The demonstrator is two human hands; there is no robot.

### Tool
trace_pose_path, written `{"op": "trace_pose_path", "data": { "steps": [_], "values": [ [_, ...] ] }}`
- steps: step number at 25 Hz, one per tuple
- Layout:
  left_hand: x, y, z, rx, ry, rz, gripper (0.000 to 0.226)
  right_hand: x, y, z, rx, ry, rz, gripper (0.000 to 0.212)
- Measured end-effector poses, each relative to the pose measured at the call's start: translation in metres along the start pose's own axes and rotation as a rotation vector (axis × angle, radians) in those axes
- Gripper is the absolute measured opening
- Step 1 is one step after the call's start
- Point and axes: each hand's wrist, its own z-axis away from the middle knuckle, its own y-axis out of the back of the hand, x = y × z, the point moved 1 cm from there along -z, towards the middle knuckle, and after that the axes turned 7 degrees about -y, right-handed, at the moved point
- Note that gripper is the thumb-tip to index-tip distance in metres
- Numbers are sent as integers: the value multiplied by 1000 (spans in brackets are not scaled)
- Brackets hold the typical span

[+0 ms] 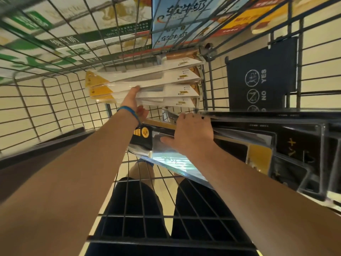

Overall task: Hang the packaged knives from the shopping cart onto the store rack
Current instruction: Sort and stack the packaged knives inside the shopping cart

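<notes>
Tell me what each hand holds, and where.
The right hand grips the black knife pack by its far edge; left hand only touches the white packs midway.

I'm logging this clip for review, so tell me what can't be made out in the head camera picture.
Head view:
- Store rack: outside the frame.
- Fingertips of the left hand: buried among the white knife packs, grip unclear.
- Black knife packs: cut off by the right edge; right hand covers part.
- Label print on those white packs: too small.

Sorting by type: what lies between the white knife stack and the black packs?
Head view: between the white knife stack and the black packs, only the cart's wire mesh and a clear pack's shiny corner.
</notes>
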Motion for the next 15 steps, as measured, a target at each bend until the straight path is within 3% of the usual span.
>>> {"op": "trace_pose_path", "data": {
  "steps": [5, 9, 12, 15],
  "values": [
    [-11, -25, 10, 49, -103, 183, 78, 4, 7, -6, -88, -21, 24, 108],
    [5, -52, 23, -229, -147, 261, 69, 1, 11, -5, -61, 40, -8, 93],
    [10, -59, 21, -218, -103, 319, 77, 6, 5, -1, -126, -3, 21, 111],
    [7, -53, 20, -245, -60, 400, 67, 1, 12, -7, -189, -75, -189, 109]
  ]
}}
